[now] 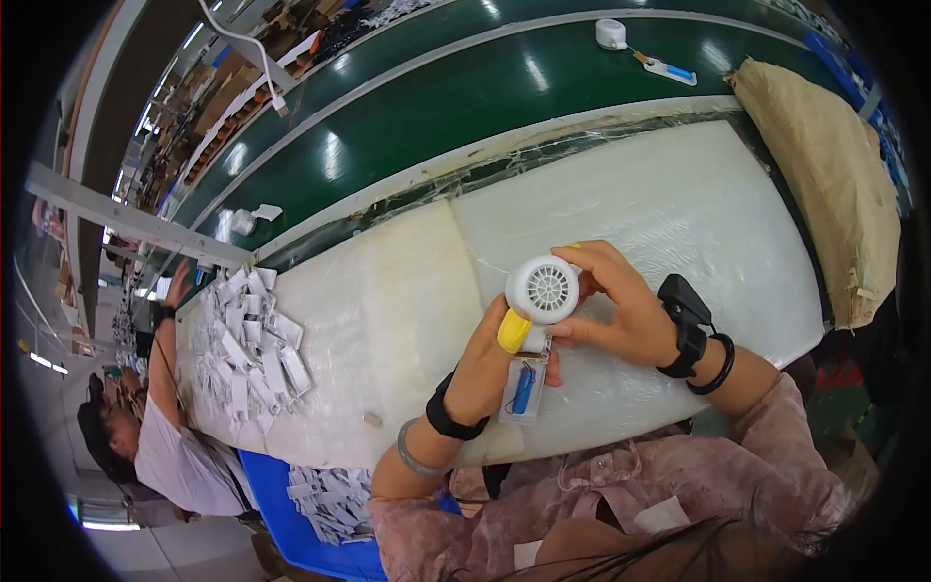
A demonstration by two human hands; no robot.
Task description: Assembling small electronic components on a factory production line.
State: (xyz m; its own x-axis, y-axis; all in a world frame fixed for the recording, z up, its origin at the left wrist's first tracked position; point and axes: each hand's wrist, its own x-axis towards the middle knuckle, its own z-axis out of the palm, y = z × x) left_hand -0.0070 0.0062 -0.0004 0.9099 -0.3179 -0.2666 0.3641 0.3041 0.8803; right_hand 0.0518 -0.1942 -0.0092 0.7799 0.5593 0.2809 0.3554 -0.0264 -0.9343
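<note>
Both of my hands close on a small white handheld fan [545,281] over the padded table, its round slotted grille facing up. My left hand [482,364], its thumb wrapped in yellow, grips the fan from the left near its neck. From the right, my right hand [621,308] curls its fingers and thumb around the fan's head. Below the neck hangs the fan's open handle [511,407], with a blue cylindrical battery [525,388] and thin wires inside. Some fingertips are hidden behind the fan.
White plastic handle shells [254,344] lie heaped at left; a blue bin [267,495] below holds more. Beyond the wrapped table padding [621,194] runs a green conveyor [436,107] with another fan [611,35]. A brown sack [815,184] is at right. A co-worker [184,456] reaches in at left.
</note>
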